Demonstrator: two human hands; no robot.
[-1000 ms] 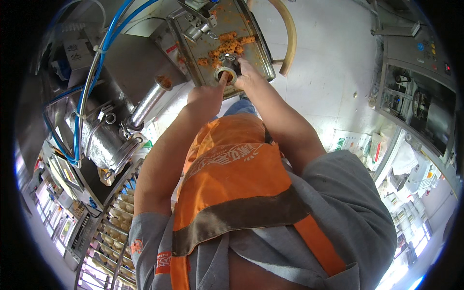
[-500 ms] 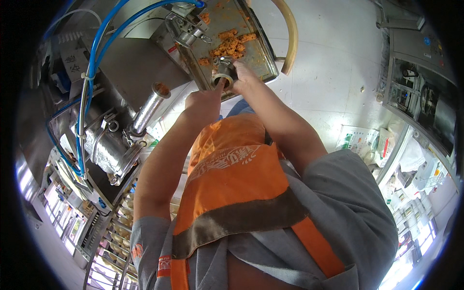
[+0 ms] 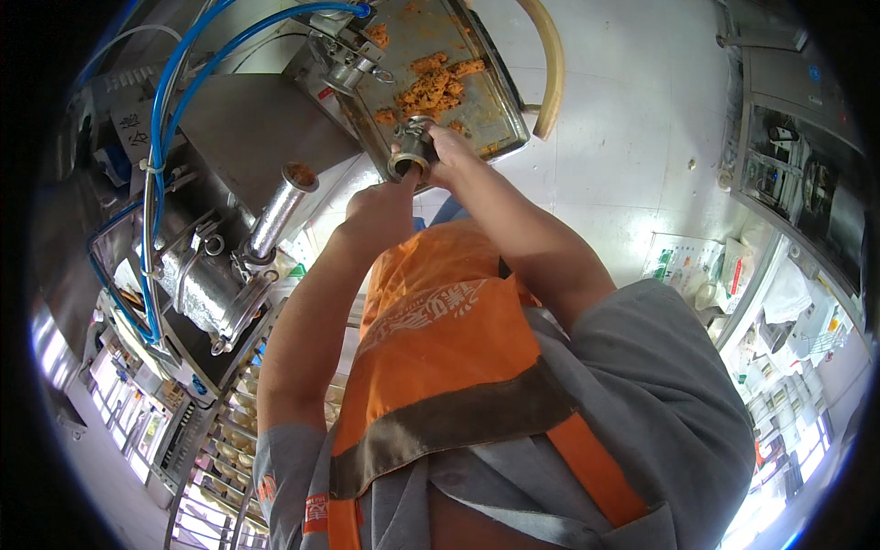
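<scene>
My right hand [image 3: 450, 152] wraps round a short metal pipe piece [image 3: 409, 163], whose round open end faces me. One finger of my left hand [image 3: 378, 209] is stuck into that opening, and its other fingers look curled in. How deep the finger goes is hidden by the rim. The pipe piece is held over the near edge of a large metal tray [image 3: 495, 119]. Clumps of orange-brown filling [image 3: 431, 90] lie on the tray just beyond my hands.
On the left stands a metal machine [image 3: 197, 289] with an upright tube [image 3: 282, 206] holding some filling at its mouth. Blue hoses [image 3: 170, 101] run above it. A metal nozzle assembly [image 3: 346, 69] overhangs the tray's left side. A beige curved hose [image 3: 554, 64] lies right of the tray.
Both hands and the pipe piece have shifted slightly left and nearer to me. The left finger stays inside the pipe's opening.
</scene>
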